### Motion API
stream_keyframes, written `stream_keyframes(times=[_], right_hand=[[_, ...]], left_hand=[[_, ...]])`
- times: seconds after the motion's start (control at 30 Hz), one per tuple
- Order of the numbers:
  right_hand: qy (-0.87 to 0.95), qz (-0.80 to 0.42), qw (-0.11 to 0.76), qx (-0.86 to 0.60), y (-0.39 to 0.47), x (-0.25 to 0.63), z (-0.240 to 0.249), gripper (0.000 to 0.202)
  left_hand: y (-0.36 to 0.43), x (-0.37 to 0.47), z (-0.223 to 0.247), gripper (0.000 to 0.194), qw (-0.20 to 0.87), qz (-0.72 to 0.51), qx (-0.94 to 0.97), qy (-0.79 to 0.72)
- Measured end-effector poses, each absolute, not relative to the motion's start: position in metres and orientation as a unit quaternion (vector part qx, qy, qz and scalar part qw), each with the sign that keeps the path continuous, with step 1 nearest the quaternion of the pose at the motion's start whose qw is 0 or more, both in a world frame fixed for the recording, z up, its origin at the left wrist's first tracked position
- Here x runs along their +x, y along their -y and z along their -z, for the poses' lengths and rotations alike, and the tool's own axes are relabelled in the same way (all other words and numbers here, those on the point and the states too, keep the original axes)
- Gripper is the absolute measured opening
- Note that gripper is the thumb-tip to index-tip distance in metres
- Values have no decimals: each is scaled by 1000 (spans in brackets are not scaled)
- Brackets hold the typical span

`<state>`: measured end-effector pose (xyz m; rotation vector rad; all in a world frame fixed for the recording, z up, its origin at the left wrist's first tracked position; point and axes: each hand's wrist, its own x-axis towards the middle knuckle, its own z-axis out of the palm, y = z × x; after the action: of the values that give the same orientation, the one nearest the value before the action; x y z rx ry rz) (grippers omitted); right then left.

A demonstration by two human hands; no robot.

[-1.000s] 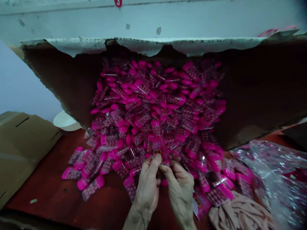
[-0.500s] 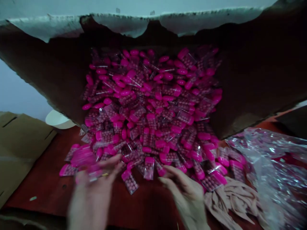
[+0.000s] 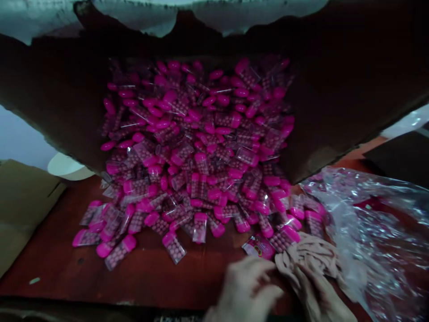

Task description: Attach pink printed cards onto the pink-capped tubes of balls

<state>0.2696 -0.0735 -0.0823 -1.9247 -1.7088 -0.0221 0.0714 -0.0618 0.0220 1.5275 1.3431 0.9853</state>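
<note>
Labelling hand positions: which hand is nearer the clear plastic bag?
Right. The right hand is at the beige cloth beside the plastic bag; the left hand is farther left.

Motion blur smears a person's left hand [image 3: 246,288], its finger outlines lost and its wrist cut off by the bottom edge, leaving it unclear whether anything is in its grasp. The right hand [image 3: 323,297], also cropped below, meets a beige cloth [image 3: 310,250]; its grip cannot be made out. Lettering on a pink printed card [image 3: 259,247] is too small to read. Pink-capped candy containers [image 3: 200,227] fade into shadow at the back of a torn carton [image 3: 342,89], whose top runs out of view. The right edge crops a clear plastic bag [image 3: 385,232].
</note>
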Motion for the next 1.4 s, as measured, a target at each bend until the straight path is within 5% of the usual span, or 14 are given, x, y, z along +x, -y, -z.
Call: stream_keyframes(times=[0.13,0.27,0.53,0.9,1.4], right_hand=[[577,-30,318,-752,74,272,78,64],[590,-18,324,-739,77,268,70,56],[646,162,321,-673,62,233,38,33],[658,118,140,-731,48,189,63,43],[732,70,163,-658,61,177,46,46]], left_hand=[[40,135,33,35,178,-169,856,-456],[34,157,52,34,70,-165,907,-381],[28,110,37,17,231,-216,821,-476],[44,79,60,41,194,-255,753,-575],[26,46,43,31,441,-274,604,-605]])
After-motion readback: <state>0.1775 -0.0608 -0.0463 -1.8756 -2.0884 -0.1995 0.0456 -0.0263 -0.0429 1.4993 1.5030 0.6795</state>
